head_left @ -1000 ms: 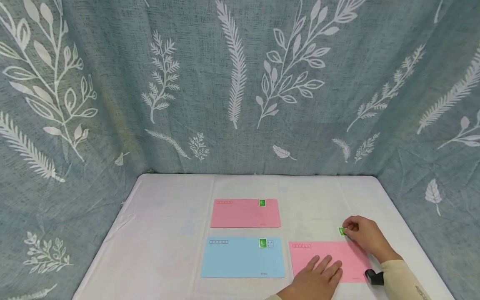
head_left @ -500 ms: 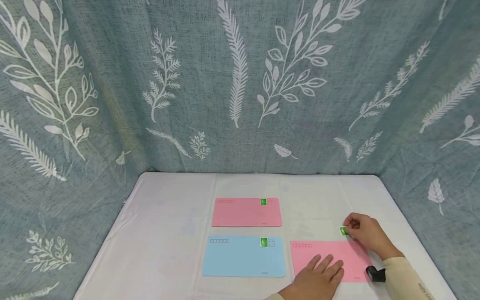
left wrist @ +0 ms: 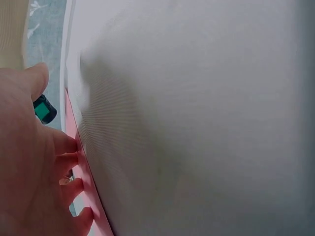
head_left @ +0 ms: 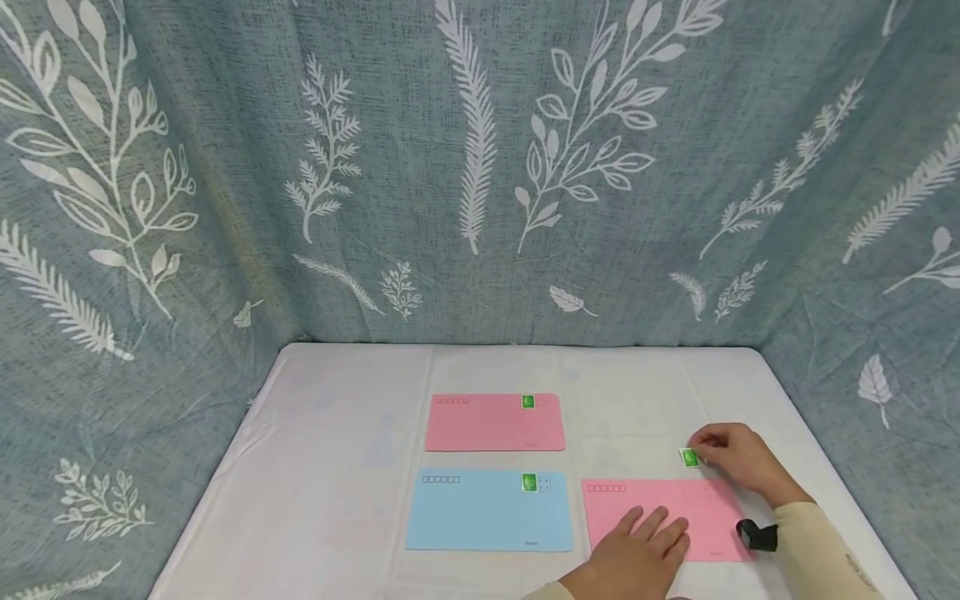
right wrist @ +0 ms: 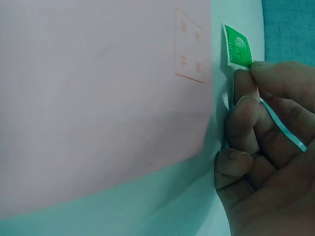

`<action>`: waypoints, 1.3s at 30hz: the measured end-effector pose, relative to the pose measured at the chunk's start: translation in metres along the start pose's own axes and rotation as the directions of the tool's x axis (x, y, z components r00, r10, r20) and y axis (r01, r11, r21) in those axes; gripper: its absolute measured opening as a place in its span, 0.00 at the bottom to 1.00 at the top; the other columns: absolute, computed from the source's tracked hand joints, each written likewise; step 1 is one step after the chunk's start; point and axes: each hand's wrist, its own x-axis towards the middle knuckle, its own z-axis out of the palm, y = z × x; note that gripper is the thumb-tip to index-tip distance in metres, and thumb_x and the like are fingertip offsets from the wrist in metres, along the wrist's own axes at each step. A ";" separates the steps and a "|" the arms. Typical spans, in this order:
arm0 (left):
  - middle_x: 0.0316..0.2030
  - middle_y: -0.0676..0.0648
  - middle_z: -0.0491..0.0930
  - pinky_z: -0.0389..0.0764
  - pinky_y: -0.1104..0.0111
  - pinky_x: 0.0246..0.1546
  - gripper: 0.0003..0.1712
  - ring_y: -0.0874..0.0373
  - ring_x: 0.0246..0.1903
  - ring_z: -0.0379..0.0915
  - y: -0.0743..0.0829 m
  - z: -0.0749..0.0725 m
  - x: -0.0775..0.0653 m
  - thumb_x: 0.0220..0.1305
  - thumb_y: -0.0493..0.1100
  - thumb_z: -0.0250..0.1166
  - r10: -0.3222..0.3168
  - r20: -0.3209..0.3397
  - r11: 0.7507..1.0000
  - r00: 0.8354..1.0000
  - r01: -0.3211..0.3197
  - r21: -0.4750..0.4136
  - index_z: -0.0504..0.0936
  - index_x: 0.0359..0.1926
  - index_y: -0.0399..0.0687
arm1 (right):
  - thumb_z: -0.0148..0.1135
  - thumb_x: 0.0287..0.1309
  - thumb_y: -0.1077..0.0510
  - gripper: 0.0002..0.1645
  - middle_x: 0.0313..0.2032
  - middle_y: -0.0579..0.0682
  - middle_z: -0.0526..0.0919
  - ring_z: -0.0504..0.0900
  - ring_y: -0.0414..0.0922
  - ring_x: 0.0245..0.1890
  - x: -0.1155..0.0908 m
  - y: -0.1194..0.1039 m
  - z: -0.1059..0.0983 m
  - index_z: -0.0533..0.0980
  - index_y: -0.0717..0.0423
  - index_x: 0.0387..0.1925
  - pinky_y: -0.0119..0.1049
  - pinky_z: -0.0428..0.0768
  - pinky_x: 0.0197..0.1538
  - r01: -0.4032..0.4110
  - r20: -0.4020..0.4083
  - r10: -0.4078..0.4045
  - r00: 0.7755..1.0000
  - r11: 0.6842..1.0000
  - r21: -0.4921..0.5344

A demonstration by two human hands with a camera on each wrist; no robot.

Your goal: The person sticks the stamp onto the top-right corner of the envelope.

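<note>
My right hand (head_left: 738, 460) pinches a small green postage stamp (head_left: 688, 457) by one corner, between thumb and forefinger. In the right wrist view the stamp (right wrist: 237, 46), white-edged, stands out from the fingertips beside the pink envelope's edge, near its printed stamp box. The other fingers of that hand are curled in. My left hand (head_left: 637, 554) rests on the near right pink envelope (head_left: 705, 508), fingers straight and spread. From the left wrist, its fingertips show on the pink envelope's (left wrist: 93, 196) surface.
To the left lies a blue envelope (head_left: 480, 521) with a green stamp near its top right. Behind it is another pink envelope (head_left: 480, 429), likewise stamped. All lie on a white-covered table (head_left: 315, 467); a leaf-patterned curtain (head_left: 420, 167) surrounds its back and sides.
The right hand's fingers have shifted slightly, leaving more of the stamp's face showing. The left hand stays on the pink envelope. The whole head view has drifted a little.
</note>
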 end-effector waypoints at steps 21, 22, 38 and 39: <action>0.66 0.67 0.54 0.59 0.63 0.62 0.44 0.65 0.62 0.51 0.006 -0.005 0.010 0.67 0.81 0.30 -0.033 -0.102 0.996 0.994 0.041 0.080 0.62 0.73 0.68 | 0.67 0.65 0.58 0.09 0.31 0.49 0.84 0.78 0.45 0.29 -0.021 -0.008 -0.001 0.85 0.60 0.41 0.35 0.76 0.31 -0.083 0.043 0.078 0.996 0.988 0.129; 0.64 0.66 0.56 0.60 0.63 0.61 0.43 0.65 0.61 0.53 0.006 -0.006 0.011 0.67 0.81 0.30 -0.028 -0.120 0.996 0.992 0.037 0.076 0.63 0.71 0.67 | 0.67 0.65 0.58 0.09 0.30 0.49 0.84 0.78 0.45 0.29 -0.022 -0.008 -0.001 0.85 0.61 0.41 0.34 0.76 0.30 -0.081 0.043 0.076 0.996 0.988 0.135; 0.77 0.51 0.49 0.55 0.64 0.68 0.42 0.61 0.69 0.47 0.009 -0.007 0.028 0.62 0.85 0.35 -0.038 -0.081 0.999 0.996 0.039 0.005 0.64 0.65 0.69 | 0.68 0.62 0.60 0.06 0.30 0.49 0.83 0.75 0.44 0.29 -0.035 -0.004 0.004 0.85 0.59 0.38 0.34 0.75 0.30 -0.125 0.059 0.119 0.991 0.986 0.113; 0.78 0.52 0.48 0.54 0.64 0.68 0.43 0.61 0.70 0.46 0.009 -0.007 0.029 0.62 0.85 0.33 -0.043 -0.068 0.999 0.997 0.044 0.008 0.63 0.66 0.69 | 0.68 0.62 0.60 0.06 0.29 0.49 0.83 0.75 0.44 0.28 -0.035 -0.004 0.004 0.85 0.59 0.38 0.34 0.74 0.29 -0.123 0.056 0.117 0.992 0.986 0.111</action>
